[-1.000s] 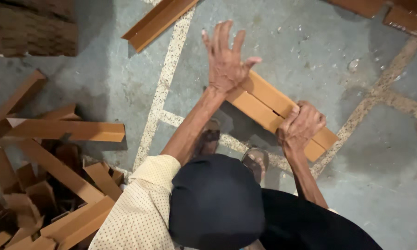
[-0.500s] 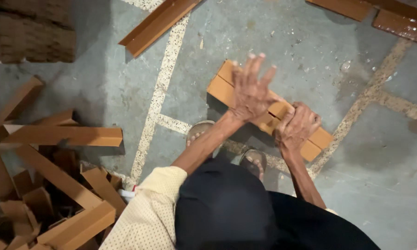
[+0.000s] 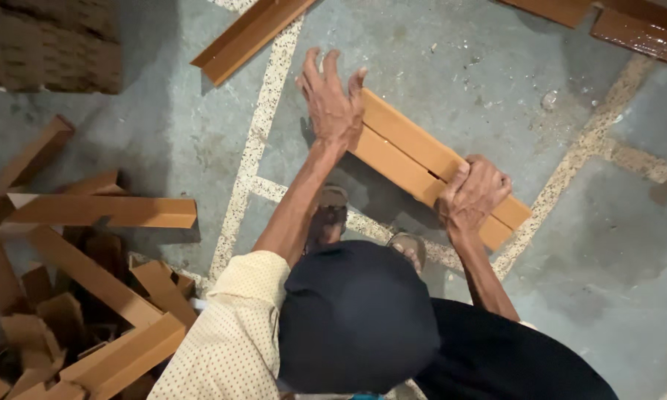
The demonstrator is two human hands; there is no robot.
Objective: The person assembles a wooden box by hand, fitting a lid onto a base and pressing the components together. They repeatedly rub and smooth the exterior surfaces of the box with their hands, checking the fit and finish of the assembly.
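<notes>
Cardboard strips [image 3: 422, 159], long and stacked, lie on the floor [image 3: 452, 59] before the person's feet. Left hand [image 3: 333, 104] presses one end, fingers spread; right hand [image 3: 473, 194] clamps the other. They look light, stiff and best gripped at both ends.

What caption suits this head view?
Right hand grips stacked brown angle strips; open left hand at their far end.

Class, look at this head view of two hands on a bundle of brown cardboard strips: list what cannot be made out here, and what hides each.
- Feet: mostly hidden by the dark cap and left arm.
- Bundle of strips: its right end lies under the right hand; the left hand covers its other end.
- Pile of strips: cut off by the left and bottom edges.
- Dark boards: cut off by the top edge.
</notes>
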